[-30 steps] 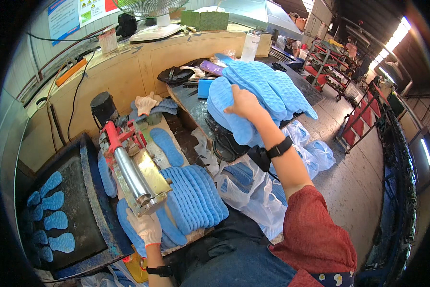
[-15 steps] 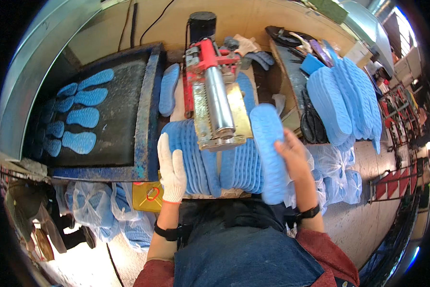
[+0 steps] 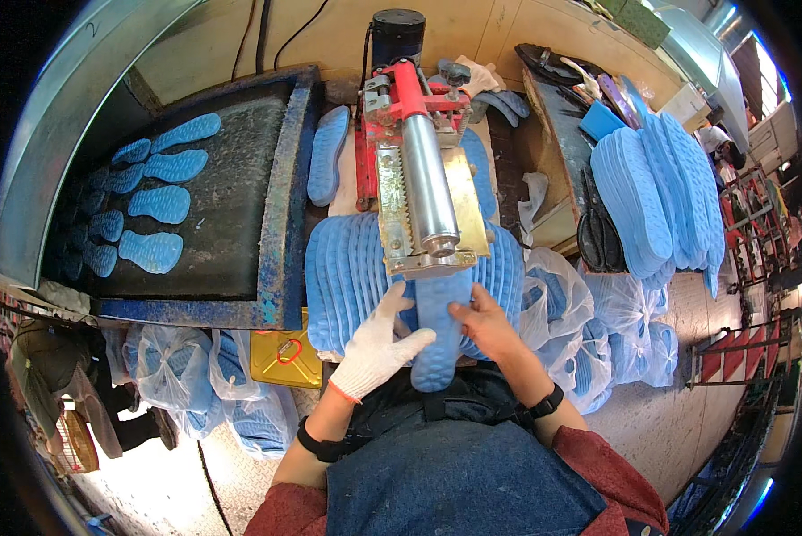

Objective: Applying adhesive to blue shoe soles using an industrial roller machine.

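A blue textured shoe sole (image 3: 437, 335) lies lengthwise in front of me, its far end at the metal roller of the red-framed machine (image 3: 430, 192). My bare right hand (image 3: 490, 326) grips its right edge between thumb and fingers. On the other side, my left hand (image 3: 381, 344) in a white knitted glove has its fingers spread. Its thumb tip is at the sole's left edge; whether it touches cannot be made out. Blue soles stand packed in a row to the left (image 3: 343, 277), and more stand to the right (image 3: 506, 268), partly behind my right hand.
At left, a blue-framed bed with a dark belt (image 3: 231, 205) carries several soles. Stacked soles (image 3: 633, 205) and black scissors (image 3: 600, 223) sit on the right-hand bench. Below are plastic bags of soles (image 3: 566, 330) and a yellow tin (image 3: 287, 353).
My right hand has brought the sole leftward from beside the machine to the front of its roller. My left hand has moved right, off the left row of soles, to the sole's edge.
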Motion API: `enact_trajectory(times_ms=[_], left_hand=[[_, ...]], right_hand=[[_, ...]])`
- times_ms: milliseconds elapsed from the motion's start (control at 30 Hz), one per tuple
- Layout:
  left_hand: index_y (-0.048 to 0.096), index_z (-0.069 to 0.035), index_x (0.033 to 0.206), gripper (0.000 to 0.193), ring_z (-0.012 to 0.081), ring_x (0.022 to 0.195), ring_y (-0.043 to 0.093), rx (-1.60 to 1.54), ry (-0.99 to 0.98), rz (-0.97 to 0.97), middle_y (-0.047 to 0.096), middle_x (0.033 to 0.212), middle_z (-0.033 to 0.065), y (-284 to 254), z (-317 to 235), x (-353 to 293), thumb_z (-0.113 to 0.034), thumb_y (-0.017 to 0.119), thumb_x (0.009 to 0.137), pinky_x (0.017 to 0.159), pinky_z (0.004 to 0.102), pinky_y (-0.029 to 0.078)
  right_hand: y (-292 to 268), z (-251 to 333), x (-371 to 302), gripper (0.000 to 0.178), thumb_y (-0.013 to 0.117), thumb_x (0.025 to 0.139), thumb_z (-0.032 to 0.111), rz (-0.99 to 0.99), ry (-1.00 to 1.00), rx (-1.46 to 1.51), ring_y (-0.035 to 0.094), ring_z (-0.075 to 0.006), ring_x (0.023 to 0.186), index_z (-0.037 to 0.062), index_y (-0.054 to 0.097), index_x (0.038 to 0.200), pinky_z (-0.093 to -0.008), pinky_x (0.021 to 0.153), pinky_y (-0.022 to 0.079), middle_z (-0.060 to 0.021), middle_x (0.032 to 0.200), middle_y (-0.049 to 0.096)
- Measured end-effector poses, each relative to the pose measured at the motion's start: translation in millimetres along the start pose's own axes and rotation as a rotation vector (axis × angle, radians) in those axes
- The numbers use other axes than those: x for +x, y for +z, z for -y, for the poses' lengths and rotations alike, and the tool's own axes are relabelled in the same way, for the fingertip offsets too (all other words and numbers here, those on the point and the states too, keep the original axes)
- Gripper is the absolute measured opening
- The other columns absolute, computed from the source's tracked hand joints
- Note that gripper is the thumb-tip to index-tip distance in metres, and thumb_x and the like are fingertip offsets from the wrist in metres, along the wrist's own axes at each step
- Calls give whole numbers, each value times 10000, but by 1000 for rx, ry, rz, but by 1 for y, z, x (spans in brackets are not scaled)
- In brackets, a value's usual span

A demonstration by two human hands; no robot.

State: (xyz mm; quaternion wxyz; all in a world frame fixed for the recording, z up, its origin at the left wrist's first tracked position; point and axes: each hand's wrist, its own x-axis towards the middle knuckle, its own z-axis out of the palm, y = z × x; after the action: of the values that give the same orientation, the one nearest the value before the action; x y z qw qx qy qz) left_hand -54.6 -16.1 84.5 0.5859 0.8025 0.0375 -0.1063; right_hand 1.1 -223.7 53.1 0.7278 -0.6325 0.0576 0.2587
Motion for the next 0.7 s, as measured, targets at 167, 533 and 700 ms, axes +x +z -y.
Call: enact_trajectory(times_ms=[167, 533, 700], left_hand=[[339, -22, 1421, 745, 306, 813, 644, 97, -80, -60, 649, 933, 197, 0, -1, 17, -187, 684, 781, 756, 370, 510], [324, -47, 1429, 751, 404, 945, 639, 576, -131, -237, 647, 1012, 220, 9, 18, 70, -250, 675, 798, 760, 461, 510], [298, -48, 1447, 768, 437, 943, 624, 583, -62, -338, 604, 1086, 238, 12, 13, 58, -331, 662, 833, 759, 481, 504]], right_hand=[[14, 9, 16, 282, 597, 932, 161, 144, -240, -265, 573, -138, 746, 1, 512, 1149, -288, 653, 468, -27, 902, 613], [6, -13, 63, 375, 728, 740, 105, -452, -784, -1308, 625, -372, 862, -37, 568, 1047, -436, 617, 534, -225, 1148, 508], [3, -12, 72, 310, 741, 728, 145, -459, -648, -1360, 638, -365, 784, -5, 617, 970, -451, 565, 526, -203, 1076, 543]])
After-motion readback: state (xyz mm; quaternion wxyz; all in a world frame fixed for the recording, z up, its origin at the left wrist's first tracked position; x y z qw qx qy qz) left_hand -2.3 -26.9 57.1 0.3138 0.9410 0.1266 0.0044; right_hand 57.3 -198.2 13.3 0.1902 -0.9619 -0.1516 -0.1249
